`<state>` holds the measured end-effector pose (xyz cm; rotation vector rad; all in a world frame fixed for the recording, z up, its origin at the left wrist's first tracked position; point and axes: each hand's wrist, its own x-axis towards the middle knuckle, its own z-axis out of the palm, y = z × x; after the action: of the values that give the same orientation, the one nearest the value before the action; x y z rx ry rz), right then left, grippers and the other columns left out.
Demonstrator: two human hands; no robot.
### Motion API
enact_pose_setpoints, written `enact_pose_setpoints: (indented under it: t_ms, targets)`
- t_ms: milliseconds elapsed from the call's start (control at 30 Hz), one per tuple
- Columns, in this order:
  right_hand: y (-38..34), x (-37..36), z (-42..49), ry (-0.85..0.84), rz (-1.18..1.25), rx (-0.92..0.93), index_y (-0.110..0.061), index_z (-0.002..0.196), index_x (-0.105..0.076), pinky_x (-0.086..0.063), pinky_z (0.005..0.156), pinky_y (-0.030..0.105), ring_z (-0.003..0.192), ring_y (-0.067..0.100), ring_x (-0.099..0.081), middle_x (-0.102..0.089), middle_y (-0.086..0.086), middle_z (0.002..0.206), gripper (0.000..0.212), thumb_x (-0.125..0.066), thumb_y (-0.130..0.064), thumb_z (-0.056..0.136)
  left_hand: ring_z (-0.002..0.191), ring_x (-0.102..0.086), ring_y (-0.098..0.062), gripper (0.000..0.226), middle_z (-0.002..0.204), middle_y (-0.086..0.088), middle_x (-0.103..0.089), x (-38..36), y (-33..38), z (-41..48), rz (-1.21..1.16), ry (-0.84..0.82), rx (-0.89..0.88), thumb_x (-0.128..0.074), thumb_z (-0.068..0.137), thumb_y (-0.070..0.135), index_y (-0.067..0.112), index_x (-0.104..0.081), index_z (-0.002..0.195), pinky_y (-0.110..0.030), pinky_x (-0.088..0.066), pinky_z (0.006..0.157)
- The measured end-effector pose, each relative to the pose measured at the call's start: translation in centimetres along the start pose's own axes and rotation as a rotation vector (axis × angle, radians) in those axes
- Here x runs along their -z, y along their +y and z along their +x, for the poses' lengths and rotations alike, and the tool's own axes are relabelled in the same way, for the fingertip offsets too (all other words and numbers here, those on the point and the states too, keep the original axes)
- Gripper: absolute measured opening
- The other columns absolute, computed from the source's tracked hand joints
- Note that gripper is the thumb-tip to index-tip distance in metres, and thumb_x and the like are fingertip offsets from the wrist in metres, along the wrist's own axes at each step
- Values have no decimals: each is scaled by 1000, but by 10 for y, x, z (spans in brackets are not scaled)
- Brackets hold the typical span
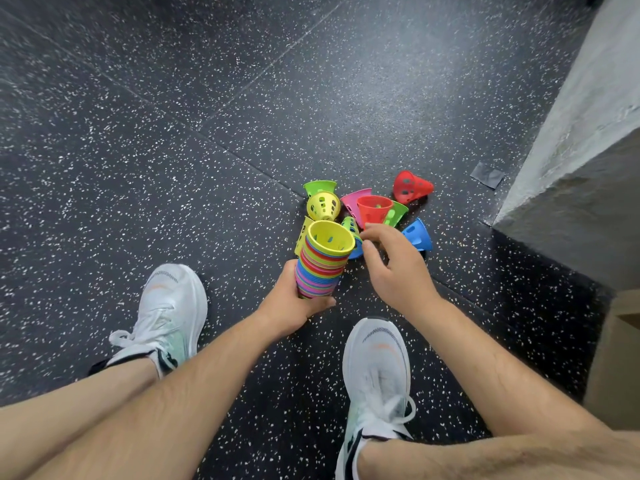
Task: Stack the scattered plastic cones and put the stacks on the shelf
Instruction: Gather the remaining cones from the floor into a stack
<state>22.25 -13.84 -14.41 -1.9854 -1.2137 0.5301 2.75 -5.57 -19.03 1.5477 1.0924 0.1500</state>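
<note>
Shoes (375, 368) on the floor (277, 393), cones being stacked.
Left grip (294, 301) holds the stack (322, 268) tight. Right grip (394, 265), loose and empty, is just by the red cone (374, 207). I think it should pinch that rim next and drop it in.

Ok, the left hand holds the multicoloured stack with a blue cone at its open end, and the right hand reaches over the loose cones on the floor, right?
Not quite: the head view shows a yellow cone, not a blue one, at the open end of the stack. Otherwise yes: the left hand grips it and the right hand reaches over the loose cones on the floor.
</note>
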Motion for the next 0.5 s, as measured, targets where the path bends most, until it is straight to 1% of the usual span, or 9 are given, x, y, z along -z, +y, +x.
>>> enact_pose_setpoints:
  t_ms: [67,100,167,233,300,400,433,500]
  targets:
    - [14,-4,3,-101,-129,-29,-13,118,-69,-29,116,25,137,10,-42,-52,-2,146,24,-54,-20,100,98,-60,4,69,111,8,-63,0,0,0,-3,1,-3,-90,79,16,24,-40,127,-6,-46,76]
    - [21,-7,4,-153,-179,-35,-14,121,-68,-25,116,24,142,13,-37,-46,-2,152,27,-55,-22,100,98,-60,3,69,112,8,-63,0,-1,-1,-10,2,-5,-89,79,14,23,-41,127,-5,-46,77]
    - [30,-12,6,-219,-244,-35,-17,130,-65,-24,118,28,145,17,-32,-36,-5,159,33,-54,-25,100,99,-62,-1,69,112,7,-64,0,-2,-1,-22,2,-7,-89,79,12,22,-41,127,-6,-47,79]
    - [34,-16,8,-246,-281,-25,-20,137,-60,-27,119,35,146,18,-29,-32,-7,162,39,-54,-28,100,101,-62,0,69,113,7,-65,-1,-3,0,-25,0,-11,-89,79,12,22,-42,128,-9,-47,83]
    - [36,-18,12,-279,-333,-9,-22,143,-54,-30,119,40,146,20,-28,-29,-8,162,45,-53,-31,100,103,-63,0,70,114,8,-64,0,-4,0,-25,1,-13,-90,78,15,23,-41,128,-14,-47,85]
    - [37,-20,17,-328,-388,-11,-19,149,-46,-30,119,41,146,21,-28,-31,-7,162,51,-53,-33,100,102,-61,3,71,113,10,-63,0,-5,-1,-13,-7,-15,-90,79,16,24,-41,130,-13,-47,86]
    - [38,-19,17,-328,-396,-10,-16,148,-47,-30,119,41,146,22,-30,-33,-5,161,52,-53,-32,100,102,-61,2,71,114,10,-63,0,-6,-1,-13,-10,-19,-90,79,16,23,-40,130,-14,-48,87]
    - [37,-17,17,-306,-403,-3,-11,145,-50,-31,118,40,142,25,-35,-39,0,157,50,-56,-30,99,106,-63,-5,72,115,8,-64,-1,-8,0,-14,-10,-24,-90,78,15,23,-41,130,-22,-50,94]
